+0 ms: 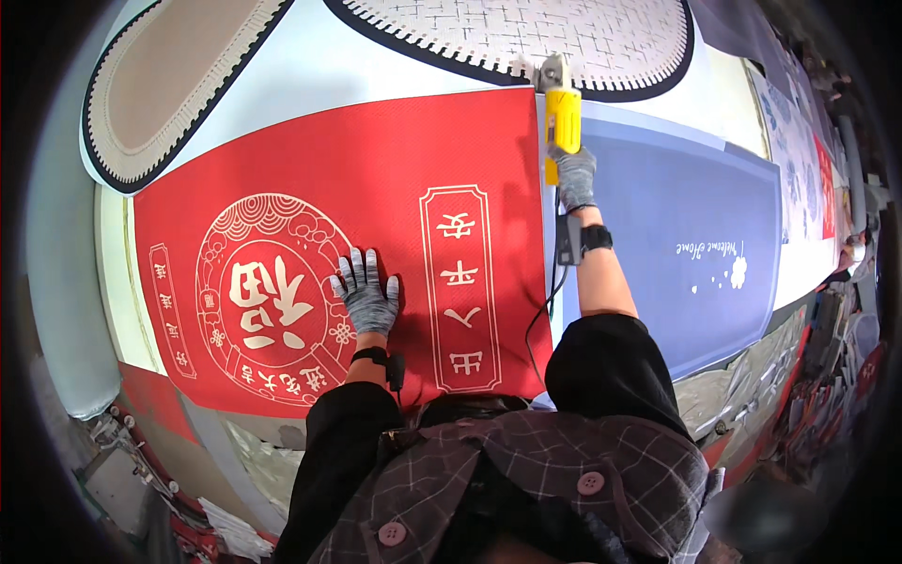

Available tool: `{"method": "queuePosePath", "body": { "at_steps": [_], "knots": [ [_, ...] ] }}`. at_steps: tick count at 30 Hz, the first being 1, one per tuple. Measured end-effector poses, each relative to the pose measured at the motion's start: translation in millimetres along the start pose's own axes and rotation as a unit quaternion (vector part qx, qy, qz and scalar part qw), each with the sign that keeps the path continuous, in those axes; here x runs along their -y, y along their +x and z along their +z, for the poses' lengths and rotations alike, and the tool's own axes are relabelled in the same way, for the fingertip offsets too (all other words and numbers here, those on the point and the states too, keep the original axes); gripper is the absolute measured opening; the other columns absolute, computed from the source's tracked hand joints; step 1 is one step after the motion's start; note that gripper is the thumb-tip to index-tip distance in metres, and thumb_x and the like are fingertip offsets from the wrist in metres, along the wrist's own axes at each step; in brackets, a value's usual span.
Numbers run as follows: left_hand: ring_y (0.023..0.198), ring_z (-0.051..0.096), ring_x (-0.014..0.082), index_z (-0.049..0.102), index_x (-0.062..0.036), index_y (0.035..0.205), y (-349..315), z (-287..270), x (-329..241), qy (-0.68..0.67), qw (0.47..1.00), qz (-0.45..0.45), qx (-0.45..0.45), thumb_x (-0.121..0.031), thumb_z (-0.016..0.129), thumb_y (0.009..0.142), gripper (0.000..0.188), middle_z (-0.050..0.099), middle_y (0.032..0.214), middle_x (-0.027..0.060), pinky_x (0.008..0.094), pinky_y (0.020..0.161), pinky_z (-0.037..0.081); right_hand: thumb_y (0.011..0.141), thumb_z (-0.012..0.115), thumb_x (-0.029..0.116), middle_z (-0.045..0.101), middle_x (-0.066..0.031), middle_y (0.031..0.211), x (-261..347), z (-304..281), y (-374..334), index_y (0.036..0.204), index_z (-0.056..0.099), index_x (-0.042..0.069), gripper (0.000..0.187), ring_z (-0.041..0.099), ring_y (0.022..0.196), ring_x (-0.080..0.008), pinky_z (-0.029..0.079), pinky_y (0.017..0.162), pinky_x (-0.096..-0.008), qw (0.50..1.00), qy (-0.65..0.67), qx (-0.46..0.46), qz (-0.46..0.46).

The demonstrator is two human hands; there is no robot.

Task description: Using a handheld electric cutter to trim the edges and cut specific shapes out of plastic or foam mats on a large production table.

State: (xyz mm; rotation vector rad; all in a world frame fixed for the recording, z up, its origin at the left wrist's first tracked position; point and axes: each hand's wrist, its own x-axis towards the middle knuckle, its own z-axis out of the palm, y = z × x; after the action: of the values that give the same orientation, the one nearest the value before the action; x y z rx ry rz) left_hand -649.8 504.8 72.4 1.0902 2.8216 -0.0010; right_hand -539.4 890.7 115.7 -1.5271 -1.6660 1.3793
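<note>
My left hand [365, 299], in a grey glove, lies flat with fingers spread on a red floor mat [385, 160] printed with cream characters and a round emblem. Gloved in grey too, my right hand [575, 179] is wrapped round the yellow body of a handheld electric cutter [564, 117]. The cutter's metal head [552, 71] is at the red mat's far right corner, by the dark border of a rounded, pale patterned mat [526, 38]. A black cord [542, 315] runs back from the cutter past my right wrist. Right of the red mat lies a blue-grey mat [676, 207].
At the far left is a beige mat with a rounded end and black border [178, 85], on the same white sheet [348, 66]. A long pale roll [70, 291] lies along the table's left side. Crumpled plastic film [742, 376] and stacked goods [836, 367] stand at the right.
</note>
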Motion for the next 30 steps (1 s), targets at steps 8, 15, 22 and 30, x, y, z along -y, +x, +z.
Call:
{"method": "queuePosePath", "body": {
  "at_steps": [8, 15, 22, 30],
  "knots": [
    [0.136, 0.015, 0.0332, 0.032, -0.0133, 0.138, 0.1, 4.6, -4.0, -0.014, 0.999, 0.032, -0.032, -0.046, 0.047, 0.083, 0.065, 0.023, 0.147, 0.0117, 0.0542, 0.108, 0.005, 0.069, 0.07, 0.02, 0.061, -0.0174, 0.091, 23.2, -149.1, -150.6, 0.115, 0.046, -0.007, 0.059, 0.064, 0.077, -0.0277, 0.056, 0.069, -0.0377, 0.915, 0.398, 0.059, -0.044],
    [0.136, 0.016, 0.0343, 0.029, -0.0135, 0.139, -14.1, 8.4, 5.4, 0.001, 0.997, 0.018, -0.077, -0.045, 0.04, 0.09, 0.059, 0.021, 0.148, 0.0114, 0.0543, 0.108, 0.007, 0.063, 0.071, 0.028, 0.062, -0.0191, 0.091, -39.2, -325.2, -384.3, 0.114, 0.049, -0.006, 0.065, 0.064, 0.079, -0.0278, 0.055, 0.07, -0.0377, 0.927, 0.33, -0.176, -0.025],
    [0.138, 0.013, 0.0293, 0.024, -0.0115, 0.142, -118.2, -6.4, 44.1, -0.049, 0.984, -0.168, 0.025, -0.047, 0.03, 0.093, 0.061, 0.015, 0.15, 0.0092, 0.0529, 0.108, 0.006, 0.069, 0.07, 0.027, 0.06, -0.0165, 0.096, -124.3, -422.4, -568.4, 0.112, 0.047, -0.002, 0.056, 0.063, 0.08, -0.0282, 0.053, 0.073, -0.0379, 0.844, 0.33, -0.424, 0.011],
    [0.129, 0.027, 0.0253, 0.035, -0.0136, 0.135, -314.8, 61.5, 69.4, -0.298, 0.798, -0.523, -0.037, -0.05, 0.035, 0.09, 0.058, 0.031, 0.14, 0.0089, 0.0465, 0.104, 0.017, 0.075, 0.067, 0.027, 0.054, -0.0129, 0.09, -235.9, -479.5, -613.6, 0.109, 0.045, 0.002, 0.048, 0.055, 0.08, -0.0239, 0.049, 0.069, -0.0354, 0.802, 0.485, -0.346, -0.045]
  ]
}}
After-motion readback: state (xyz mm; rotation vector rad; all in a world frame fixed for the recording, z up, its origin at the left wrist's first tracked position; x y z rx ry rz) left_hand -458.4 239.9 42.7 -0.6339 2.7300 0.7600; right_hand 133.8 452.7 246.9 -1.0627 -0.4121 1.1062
